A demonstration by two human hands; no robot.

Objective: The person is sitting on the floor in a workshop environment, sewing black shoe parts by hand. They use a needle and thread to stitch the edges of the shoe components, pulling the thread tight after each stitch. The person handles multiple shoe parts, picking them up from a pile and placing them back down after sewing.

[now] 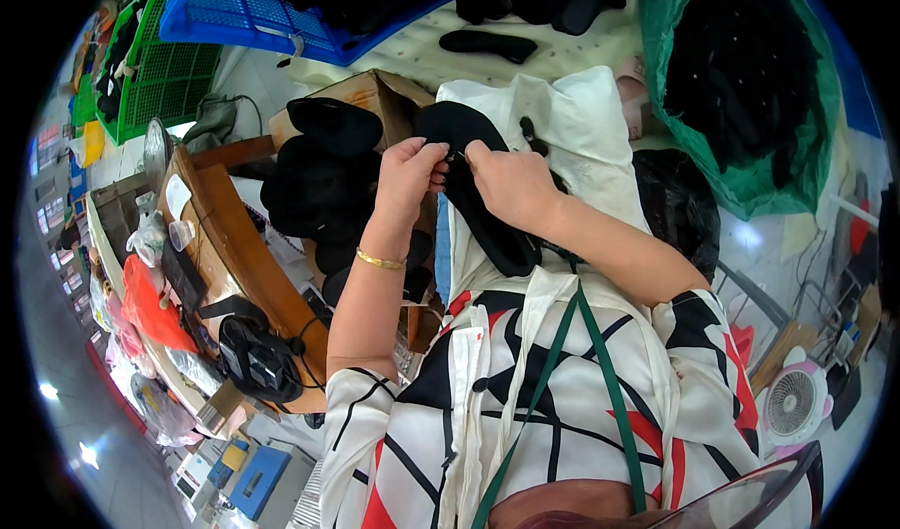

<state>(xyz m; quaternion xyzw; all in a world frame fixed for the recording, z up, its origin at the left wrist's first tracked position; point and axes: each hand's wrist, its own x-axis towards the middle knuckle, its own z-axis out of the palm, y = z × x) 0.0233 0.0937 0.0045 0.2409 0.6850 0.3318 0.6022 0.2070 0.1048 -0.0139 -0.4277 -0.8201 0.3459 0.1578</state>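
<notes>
On my lap, over white cloth [591, 121], lies a long black insole-shaped piece [497, 234], its rounded end pointing away from me. My left hand [410, 174] is closed in a pinch at the piece's left edge. My right hand [514, 184] pinches just beside it, thumb and forefinger pressed together over the black surface. The fingertips of both hands almost meet. Whether they grip the piece itself or something small on it, such as a thread, I cannot make out. A gold bracelet circles my left wrist.
Several black sole-shaped pieces [319, 187] are piled at my left beside a cardboard box [394, 93]. A blue crate [244, 13] stands at the far left. Another black piece [487, 46] lies ahead on pale padding. A green sack [816, 144] of black items is at the right, beyond a black bag [675, 201].
</notes>
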